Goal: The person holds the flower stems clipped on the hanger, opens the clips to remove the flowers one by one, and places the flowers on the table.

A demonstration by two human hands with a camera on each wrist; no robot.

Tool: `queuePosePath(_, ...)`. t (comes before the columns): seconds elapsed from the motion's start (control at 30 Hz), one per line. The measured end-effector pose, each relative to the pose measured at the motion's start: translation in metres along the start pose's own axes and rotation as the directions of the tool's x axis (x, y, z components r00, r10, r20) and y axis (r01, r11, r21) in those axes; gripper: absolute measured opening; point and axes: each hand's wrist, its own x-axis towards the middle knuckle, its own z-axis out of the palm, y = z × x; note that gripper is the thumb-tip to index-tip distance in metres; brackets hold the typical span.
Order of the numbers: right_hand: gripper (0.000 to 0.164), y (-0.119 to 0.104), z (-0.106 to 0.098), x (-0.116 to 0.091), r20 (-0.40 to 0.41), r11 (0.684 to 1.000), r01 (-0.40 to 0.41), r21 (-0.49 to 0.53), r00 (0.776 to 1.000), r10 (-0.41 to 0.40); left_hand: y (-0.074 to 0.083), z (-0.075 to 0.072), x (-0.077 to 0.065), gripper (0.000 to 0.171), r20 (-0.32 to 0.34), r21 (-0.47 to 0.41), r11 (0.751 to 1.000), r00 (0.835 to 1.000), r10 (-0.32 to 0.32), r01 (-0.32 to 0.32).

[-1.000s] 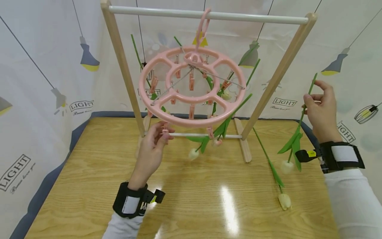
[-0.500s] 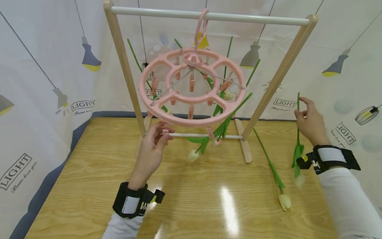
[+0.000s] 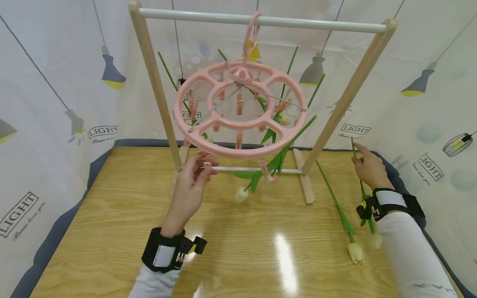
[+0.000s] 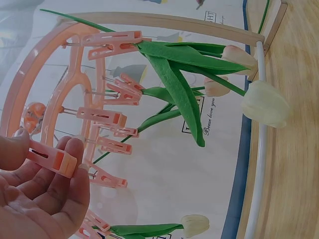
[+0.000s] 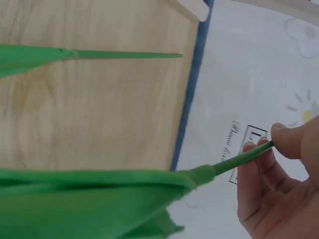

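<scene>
A pink round clip hanger (image 3: 238,154) hangs by its hook from the white top bar of a wooden rack. My left hand (image 3: 190,182) pinches one pink clothespin (image 4: 55,158) at the hanger's near left edge. My right hand (image 3: 370,169), off to the right of the rack, grips the stem of an artificial white tulip (image 3: 375,240) between thumb and fingers. Its bloom points down and is partly hidden by the wrist strap; green leaves (image 5: 89,204) fill the lower right wrist view. Several other tulips hang head down from the hanger's clips, one with a white bloom (image 4: 265,103) at the front.
Another white tulip (image 3: 355,252) lies on the wooden table (image 3: 238,248) to the right. The rack's right post (image 3: 346,99) and foot (image 3: 304,182) stand between the hanger and my right hand. A printed cloth backdrop (image 3: 428,124) surrounds the table.
My right hand has moved left and down with the tulip, closer to the rack. The left hand has kept its place at the clothespin. A hanging tulip at the hanger's back right has swung.
</scene>
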Motion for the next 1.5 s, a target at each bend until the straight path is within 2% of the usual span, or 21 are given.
queuePosePath(0.27,0.055,0.002,0.020,0.002,0.077,1.000,0.007,0.003,0.997,-0.007,0.000,0.000,0.000,0.036,0.007,-0.011,1.000,1.000,-0.011,0.011)
queuePosePath(0.4,0.054,0.002,0.026,0.001,0.090,1.000,0.012,-0.015,0.996,-0.010,0.000,0.000,0.000,0.035,0.012,-0.023,1.000,1.000,-0.017,0.017)
queuePosePath(0.67,0.051,-0.004,0.038,-0.004,0.054,0.999,0.035,-0.031,0.998,-0.033,0.000,-0.003,-0.002,0.035,0.055,-0.170,0.985,0.998,-0.031,0.040)
queuePosePath(0.8,0.055,0.001,0.043,-0.002,0.063,0.999,0.018,-0.027,0.998,-0.016,0.000,-0.004,-0.002,0.035,0.061,-0.181,0.983,0.998,-0.023,0.034)
queuePosePath(1.0,0.072,0.006,0.047,0.002,0.145,1.000,0.000,-0.010,0.989,0.001,-0.001,-0.005,-0.002,0.035,0.063,-0.191,0.981,0.998,-0.015,0.027)
queuePosePath(1.1,0.074,0.007,0.048,0.003,0.203,1.000,0.022,-0.021,0.979,-0.017,-0.002,-0.005,-0.002,0.035,0.065,-0.189,0.982,0.998,-0.013,0.025)
queuePosePath(1.3,0.059,0.005,0.050,0.002,0.298,0.996,0.059,-0.070,0.954,-0.036,-0.002,-0.007,-0.002,0.035,0.067,-0.186,0.982,0.997,-0.028,0.040)
queuePosePath(1.5,0.043,0.002,0.058,-0.002,0.305,0.993,0.084,-0.089,0.951,-0.053,-0.002,-0.007,-0.002,0.035,0.075,-0.195,0.980,0.997,-0.033,0.047)
